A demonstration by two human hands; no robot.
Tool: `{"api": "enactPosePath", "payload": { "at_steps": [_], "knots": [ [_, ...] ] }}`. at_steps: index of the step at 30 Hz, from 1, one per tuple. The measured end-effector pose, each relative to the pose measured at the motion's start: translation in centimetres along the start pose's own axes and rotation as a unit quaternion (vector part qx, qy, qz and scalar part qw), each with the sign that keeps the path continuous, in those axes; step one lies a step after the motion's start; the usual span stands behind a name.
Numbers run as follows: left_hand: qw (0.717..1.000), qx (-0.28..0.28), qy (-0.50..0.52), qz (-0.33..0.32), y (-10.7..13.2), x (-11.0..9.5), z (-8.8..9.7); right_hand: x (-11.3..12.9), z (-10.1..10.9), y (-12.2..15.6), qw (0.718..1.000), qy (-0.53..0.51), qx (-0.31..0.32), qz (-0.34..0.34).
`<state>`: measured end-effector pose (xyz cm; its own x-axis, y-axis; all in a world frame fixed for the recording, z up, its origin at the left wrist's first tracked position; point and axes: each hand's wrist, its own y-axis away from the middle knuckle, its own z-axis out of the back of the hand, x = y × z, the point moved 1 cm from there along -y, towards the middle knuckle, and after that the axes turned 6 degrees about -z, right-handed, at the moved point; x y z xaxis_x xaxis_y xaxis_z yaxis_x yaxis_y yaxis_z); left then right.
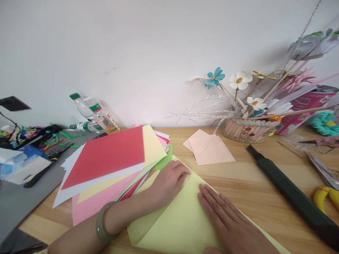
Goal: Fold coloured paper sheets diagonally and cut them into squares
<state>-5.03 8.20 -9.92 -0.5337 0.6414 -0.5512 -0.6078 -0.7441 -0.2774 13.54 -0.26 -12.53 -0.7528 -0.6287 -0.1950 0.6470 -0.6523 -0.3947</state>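
Observation:
A large pale yellow sheet of paper (185, 218) lies at the front of the table, with one part folded over another. My left hand (169, 181), a ring on one finger and a green bangle at the wrist, rests on its far corner. The fingers are curled in and closed at the paper's edge, their tips partly hidden. Flat on the same sheet lies my right hand (225, 215), its fingers stretched out along the right-hand edge. To the left, a red sheet (108, 155) tops a fanned pile of coloured paper, and a green sheet (166, 158) peeks out beyond my left hand.
Peach paper squares (212, 148) lie farther back. A dark green long-bladed tool (286, 183), scissors with yellow handles (321, 197) and a flower basket (249, 130) stand or lie at right. Plastic bottles (92, 113) and clutter on a grey mat (50, 194) occupy the left.

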Motion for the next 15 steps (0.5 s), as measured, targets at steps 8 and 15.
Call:
{"api": "enactPosePath", "payload": {
  "at_steps": [8, 15],
  "knots": [
    [1.000, 0.002, -0.015, -0.018, -0.03, 0.06, -0.04, 0.08, 0.76, 0.31, 1.000, -0.004, 0.006, -0.014],
    [0.996, 0.052, -0.030, 0.067, -0.05, -0.33, -0.15, -0.07, 0.62, 0.34, 0.999, -0.017, 0.005, -0.026]
  ]
}}
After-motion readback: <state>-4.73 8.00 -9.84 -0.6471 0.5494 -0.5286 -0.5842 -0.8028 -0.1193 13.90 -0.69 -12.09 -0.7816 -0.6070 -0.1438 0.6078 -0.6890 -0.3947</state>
